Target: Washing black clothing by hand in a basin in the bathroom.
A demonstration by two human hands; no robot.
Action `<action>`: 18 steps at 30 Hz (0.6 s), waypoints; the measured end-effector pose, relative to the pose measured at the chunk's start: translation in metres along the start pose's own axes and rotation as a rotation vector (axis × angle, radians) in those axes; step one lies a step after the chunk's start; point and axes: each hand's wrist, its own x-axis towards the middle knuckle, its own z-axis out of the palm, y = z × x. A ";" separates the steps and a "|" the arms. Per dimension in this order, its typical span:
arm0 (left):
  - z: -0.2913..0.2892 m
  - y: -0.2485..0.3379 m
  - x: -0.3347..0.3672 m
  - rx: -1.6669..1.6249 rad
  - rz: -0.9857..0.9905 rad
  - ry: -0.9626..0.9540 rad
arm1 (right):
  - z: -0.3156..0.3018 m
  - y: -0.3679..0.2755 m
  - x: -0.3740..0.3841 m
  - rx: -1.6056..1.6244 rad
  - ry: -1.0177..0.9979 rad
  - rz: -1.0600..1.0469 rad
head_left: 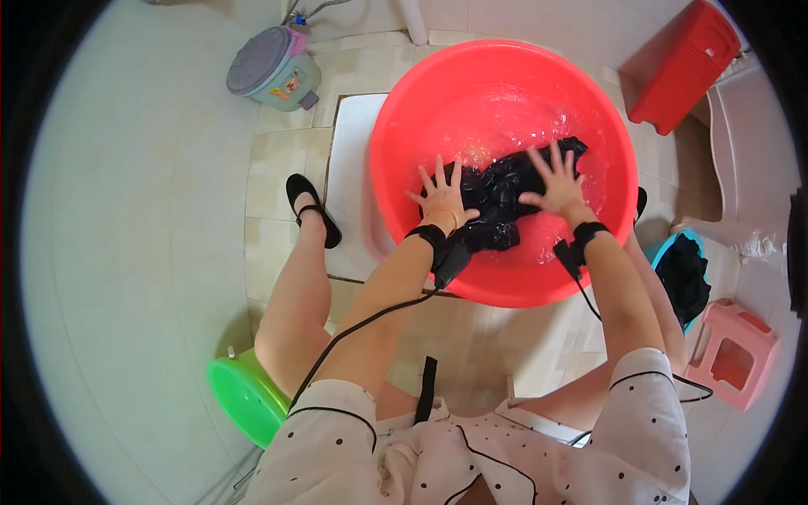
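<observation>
Bin (pixel 286 86), pink stool (pixel 761 347) near red tub (pixel 513 290).

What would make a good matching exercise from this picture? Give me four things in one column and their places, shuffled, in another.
Things:
1. Black garment
2. Lidded bin
3. Pink stool
4. Green basin

Places:
A. Beside the person's left leg
B. At the right, next to a blue basin
C. Beyond the tub, to its left
D. In the red tub, under the left hand and right hand

Pairs: 1-D, 2-C, 3-B, 4-A
</observation>
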 end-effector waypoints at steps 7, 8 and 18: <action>0.047 -0.013 0.046 0.255 0.113 -0.492 | 0.038 -0.052 0.015 -0.385 -0.457 -0.183; 0.059 -0.017 0.056 0.281 0.111 -0.530 | 0.053 -0.048 0.022 -0.375 -0.481 -0.181; 0.123 -0.030 0.085 0.347 0.044 -0.395 | 0.084 -0.017 0.075 -0.475 -0.184 -0.156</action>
